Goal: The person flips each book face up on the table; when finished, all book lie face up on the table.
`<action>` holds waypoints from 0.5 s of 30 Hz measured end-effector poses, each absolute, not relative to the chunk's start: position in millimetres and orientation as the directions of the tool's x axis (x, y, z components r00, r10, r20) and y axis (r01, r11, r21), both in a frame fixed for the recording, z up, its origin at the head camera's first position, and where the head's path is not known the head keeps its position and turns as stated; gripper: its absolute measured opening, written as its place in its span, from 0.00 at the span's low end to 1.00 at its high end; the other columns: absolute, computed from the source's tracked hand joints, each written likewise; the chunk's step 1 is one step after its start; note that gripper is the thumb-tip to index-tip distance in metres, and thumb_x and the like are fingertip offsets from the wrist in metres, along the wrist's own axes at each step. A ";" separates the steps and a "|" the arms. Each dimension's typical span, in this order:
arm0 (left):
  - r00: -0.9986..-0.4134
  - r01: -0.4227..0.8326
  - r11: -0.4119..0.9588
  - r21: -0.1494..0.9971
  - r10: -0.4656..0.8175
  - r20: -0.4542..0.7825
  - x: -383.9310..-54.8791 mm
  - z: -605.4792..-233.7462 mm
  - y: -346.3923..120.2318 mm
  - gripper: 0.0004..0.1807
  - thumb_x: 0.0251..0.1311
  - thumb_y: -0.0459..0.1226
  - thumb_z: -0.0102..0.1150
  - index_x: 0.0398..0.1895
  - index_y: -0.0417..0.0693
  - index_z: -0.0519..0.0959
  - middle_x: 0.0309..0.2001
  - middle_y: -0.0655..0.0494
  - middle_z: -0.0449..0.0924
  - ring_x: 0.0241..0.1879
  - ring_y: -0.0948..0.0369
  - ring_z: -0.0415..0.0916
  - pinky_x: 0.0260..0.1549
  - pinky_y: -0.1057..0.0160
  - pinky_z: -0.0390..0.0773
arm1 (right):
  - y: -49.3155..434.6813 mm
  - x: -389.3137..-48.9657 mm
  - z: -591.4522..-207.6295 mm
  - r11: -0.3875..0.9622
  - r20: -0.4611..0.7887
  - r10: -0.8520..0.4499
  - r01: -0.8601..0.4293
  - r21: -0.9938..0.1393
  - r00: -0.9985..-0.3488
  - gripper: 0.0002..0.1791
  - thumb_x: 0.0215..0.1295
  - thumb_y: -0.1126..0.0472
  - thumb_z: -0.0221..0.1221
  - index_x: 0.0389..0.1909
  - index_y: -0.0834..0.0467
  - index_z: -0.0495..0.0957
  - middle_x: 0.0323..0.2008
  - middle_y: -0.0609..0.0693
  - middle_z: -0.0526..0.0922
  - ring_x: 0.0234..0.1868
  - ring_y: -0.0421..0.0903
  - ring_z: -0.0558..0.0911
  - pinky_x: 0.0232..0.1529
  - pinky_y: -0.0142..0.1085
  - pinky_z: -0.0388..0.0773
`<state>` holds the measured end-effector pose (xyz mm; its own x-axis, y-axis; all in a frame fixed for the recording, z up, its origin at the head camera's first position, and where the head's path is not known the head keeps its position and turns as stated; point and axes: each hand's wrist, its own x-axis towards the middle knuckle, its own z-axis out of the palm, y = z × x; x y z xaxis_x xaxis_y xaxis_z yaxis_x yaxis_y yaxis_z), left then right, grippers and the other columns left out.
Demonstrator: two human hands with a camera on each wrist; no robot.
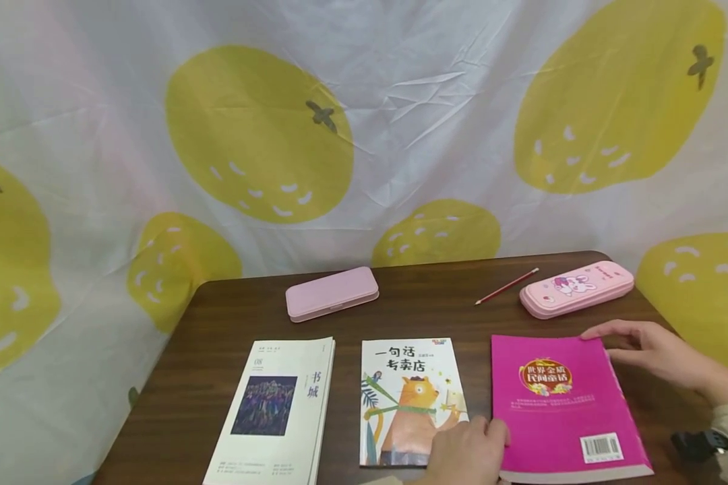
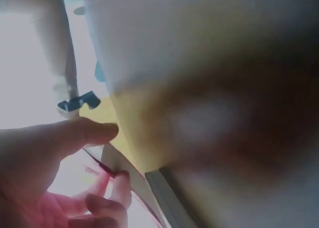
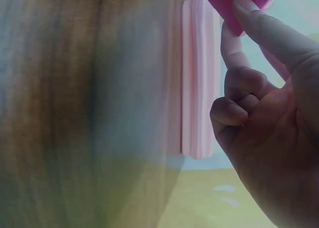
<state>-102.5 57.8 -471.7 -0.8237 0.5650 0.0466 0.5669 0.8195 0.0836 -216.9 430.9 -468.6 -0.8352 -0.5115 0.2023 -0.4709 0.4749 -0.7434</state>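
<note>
A magenta book (image 1: pixel 558 411) lies on the right part of the table, its barcode side facing up. My right hand (image 1: pixel 649 353) is at its top right corner; in the right wrist view, thumb and index finger pinch a magenta corner (image 3: pixel 239 11) while the other fingers fold in. By the lower left edge of the same book, my left hand (image 1: pixel 470 451) grips with curled fingers, which show dimly lit in the left wrist view. That hand also covers the lower right corner of a picture book (image 1: pixel 406 404) with a bear-like animal on its cover.
A cream book (image 1: pixel 273 411) lies at the left. Toward the back of the brown table (image 1: pixel 437 303) are a plain pink case (image 1: pixel 332 293), a red pencil (image 1: pixel 506 286) and a pink rabbit-printed case (image 1: pixel 576 288). A lemon-patterned cloth (image 1: pixel 394 155) hangs behind.
</note>
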 end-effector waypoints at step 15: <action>-0.723 0.669 0.693 0.269 0.521 0.454 -110.5 -435.5 21.4 0.13 0.53 0.47 0.71 0.42 0.66 0.82 0.34 0.74 0.81 0.19 0.78 0.63 0.17 0.80 0.54 | 437.4 -216.2 -450.8 0.437 0.222 -0.488 -0.457 -0.775 -0.844 0.16 0.73 0.78 0.52 0.58 0.68 0.76 0.50 0.39 0.86 0.46 0.32 0.85 0.43 0.28 0.82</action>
